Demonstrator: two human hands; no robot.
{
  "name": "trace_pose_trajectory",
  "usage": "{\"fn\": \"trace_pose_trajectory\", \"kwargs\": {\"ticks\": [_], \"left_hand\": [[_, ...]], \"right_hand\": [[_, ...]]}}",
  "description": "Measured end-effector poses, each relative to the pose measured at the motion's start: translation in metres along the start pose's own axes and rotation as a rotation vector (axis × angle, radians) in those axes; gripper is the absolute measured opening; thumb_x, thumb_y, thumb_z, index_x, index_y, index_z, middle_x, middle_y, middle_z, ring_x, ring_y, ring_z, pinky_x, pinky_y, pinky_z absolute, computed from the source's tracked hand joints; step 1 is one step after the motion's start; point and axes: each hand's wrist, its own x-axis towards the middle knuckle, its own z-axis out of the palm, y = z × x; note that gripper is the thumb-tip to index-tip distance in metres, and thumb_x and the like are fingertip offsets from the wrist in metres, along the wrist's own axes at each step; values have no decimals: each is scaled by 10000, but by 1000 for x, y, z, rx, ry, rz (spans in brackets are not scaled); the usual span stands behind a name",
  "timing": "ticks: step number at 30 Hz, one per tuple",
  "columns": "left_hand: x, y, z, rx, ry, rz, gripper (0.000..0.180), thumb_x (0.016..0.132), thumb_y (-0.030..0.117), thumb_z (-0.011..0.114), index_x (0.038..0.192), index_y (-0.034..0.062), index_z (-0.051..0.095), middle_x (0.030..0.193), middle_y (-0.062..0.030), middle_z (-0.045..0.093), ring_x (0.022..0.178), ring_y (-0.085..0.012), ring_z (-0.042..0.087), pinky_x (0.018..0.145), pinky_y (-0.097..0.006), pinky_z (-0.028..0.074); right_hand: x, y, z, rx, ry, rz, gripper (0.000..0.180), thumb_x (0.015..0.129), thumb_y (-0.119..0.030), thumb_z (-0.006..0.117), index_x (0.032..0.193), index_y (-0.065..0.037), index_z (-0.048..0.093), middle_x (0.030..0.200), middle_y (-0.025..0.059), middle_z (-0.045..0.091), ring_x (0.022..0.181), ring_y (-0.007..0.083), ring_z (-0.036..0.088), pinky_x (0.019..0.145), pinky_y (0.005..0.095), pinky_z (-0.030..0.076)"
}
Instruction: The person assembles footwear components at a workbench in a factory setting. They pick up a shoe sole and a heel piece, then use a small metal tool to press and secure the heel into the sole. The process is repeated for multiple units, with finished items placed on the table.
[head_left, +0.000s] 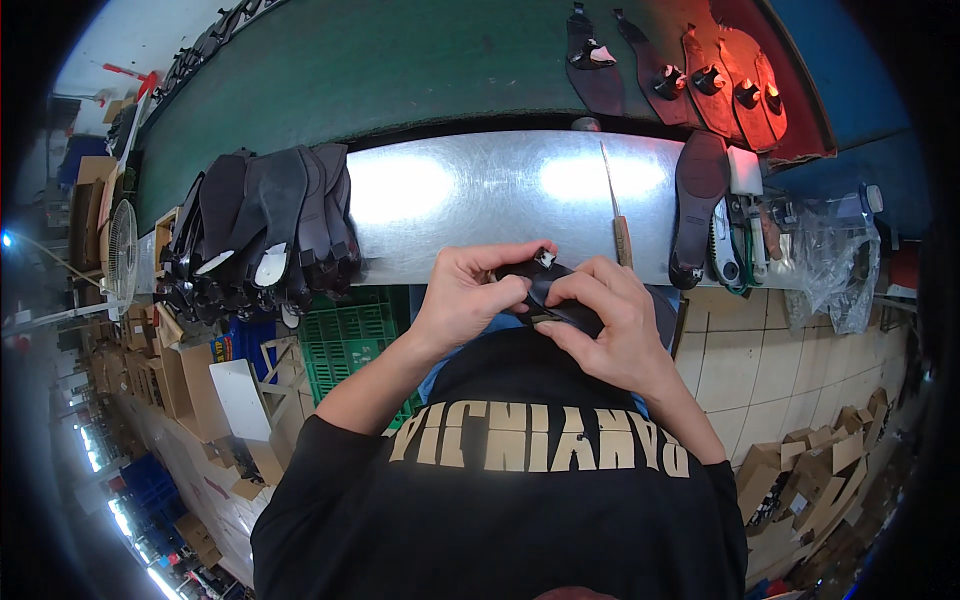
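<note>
In front of my body, at the near edge of the metal worktop, both hands hold a dark shoe sole [583, 316]. My left hand [462, 292] is closed round its heel end, thumb and fingers bent. A small white scrap [546, 257] shows on that end, by the fingertips. From the other side my right hand [612, 308] grips the middle of the sole, fingers curled over its edge. Part of the sole is hidden behind my fingers. A knife or awl with a wooden handle [622, 240] lies on the worktop beyond my right hand.
On the metal worktop [480, 200], a pile of dark soles [262, 215] lies left. At right are a single sole [700, 200], hand tools [738, 240] and clear plastic bags [835, 270]. Several soles lie on the green belt [420, 70], some under red light. A green crate [345, 345] stands below.
</note>
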Motion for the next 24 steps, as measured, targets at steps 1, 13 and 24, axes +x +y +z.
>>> {"fn": "trace_pose_trajectory", "kwargs": {"ticks": [1,13,24], "left_hand": [[0,-1,1,7,5,20,388,794,-87,535,1150,16,648,1137,-137,653,889,-133,663,675,-214,583],[4,8,-4,-258,-62,-138,424,829,-37,503,1248,-3,566,1210,-181,605,875,-159,679,609,-201,585],[1,7,-6,-77,-161,-251,338,923,117,408,1196,-23,549,1051,-100,624,814,-116,622,650,-241,528]], "right_hand": [[0,1,2,-5,17,-3,233,660,-136,772,837,-104,625,804,34,539,767,231,562,686,355,397],[-7,4,13,-116,219,-148,207,646,-127,775,818,-115,659,827,47,552,711,216,537,625,336,351],[-12,3,13,-24,281,-22,158,748,-58,731,860,-65,620,714,54,613,606,224,568,578,333,412]]}}
